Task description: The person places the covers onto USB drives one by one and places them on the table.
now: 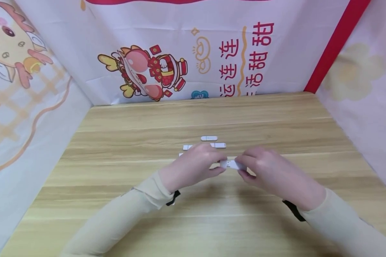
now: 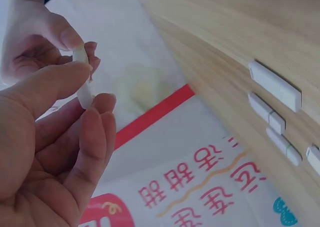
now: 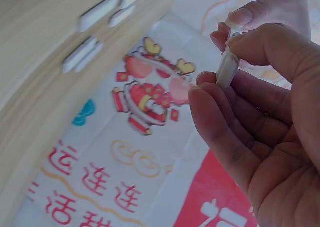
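Over the middle of the table, both hands meet at a small white USB stick (image 1: 239, 165). My right hand (image 1: 271, 173) pinches its body between thumb and fingers. Its metal plug (image 1: 229, 164) shows between the hands. At the plug's end, my left hand (image 1: 196, 166) pinches a white cap (image 1: 223, 164). Whether the cap still touches the plug I cannot tell. In the left wrist view, the thumb and fingers of my left hand (image 2: 65, 137) close on the white cap (image 2: 84, 94). The right wrist view shows the stick's body (image 3: 228, 69) between thumb and fingertips.
Several more white sticks lie on the wooden table (image 1: 115, 171) beyond the hands, among them a rounded one (image 1: 209, 138) and a capped one (image 1: 218, 145). My left hand partly covers the nearer ones. Printed cloth (image 1: 167, 21) hangs along the table's back and sides.
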`<state>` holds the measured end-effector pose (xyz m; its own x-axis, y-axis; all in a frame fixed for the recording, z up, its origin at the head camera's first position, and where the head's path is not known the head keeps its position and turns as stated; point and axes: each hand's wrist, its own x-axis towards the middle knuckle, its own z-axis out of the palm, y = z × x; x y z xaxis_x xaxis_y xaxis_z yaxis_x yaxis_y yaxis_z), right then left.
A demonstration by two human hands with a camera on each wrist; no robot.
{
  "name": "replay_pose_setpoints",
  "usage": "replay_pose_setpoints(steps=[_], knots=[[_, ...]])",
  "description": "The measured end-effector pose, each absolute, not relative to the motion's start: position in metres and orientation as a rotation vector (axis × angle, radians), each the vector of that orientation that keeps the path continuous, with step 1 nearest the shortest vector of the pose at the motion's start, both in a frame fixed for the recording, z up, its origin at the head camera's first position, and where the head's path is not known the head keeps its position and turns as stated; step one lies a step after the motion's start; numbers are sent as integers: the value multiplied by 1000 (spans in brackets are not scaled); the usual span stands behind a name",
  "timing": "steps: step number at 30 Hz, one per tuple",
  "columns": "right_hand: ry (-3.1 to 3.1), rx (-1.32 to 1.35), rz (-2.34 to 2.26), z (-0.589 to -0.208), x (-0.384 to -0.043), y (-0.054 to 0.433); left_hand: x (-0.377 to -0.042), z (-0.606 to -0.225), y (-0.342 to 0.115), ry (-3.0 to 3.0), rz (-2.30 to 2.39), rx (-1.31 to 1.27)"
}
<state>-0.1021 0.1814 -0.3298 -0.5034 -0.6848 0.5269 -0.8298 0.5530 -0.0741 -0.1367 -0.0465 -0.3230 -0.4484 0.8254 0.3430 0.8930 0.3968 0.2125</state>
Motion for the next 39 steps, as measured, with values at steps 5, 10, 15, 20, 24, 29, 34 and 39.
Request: replay_pose_setpoints(steps=[5, 10, 15, 20, 24, 29, 34, 39], knots=[[-2285, 1272, 450, -323, -93, 170, -120, -320, -62, -2348, -550, -1502], [-2223, 1321, 464, -319, -87, 162, -106, -320, -72, -2252, -482, -1477], [-2177, 1347, 472, -319, -83, 159, -96, -321, -77, -2223, -389, -1449], [-2174, 1352, 446, -321, -80, 155, -91, -322, -82, -2223, -363, -1427], [-2170, 1351, 424, -322, -77, 152, -88, -323, -85, -2239, -385, -1426], [-2199, 1343, 427, -323, -74, 150, -85, -325, -87, -2236, -375, -1430], [-2236, 1330, 416, -323, -72, 150, -85, -328, -87, -2223, -383, -1425], [-2240, 1329, 380, -327, -72, 149, -84, -331, -87, -2267, -442, -1429]])
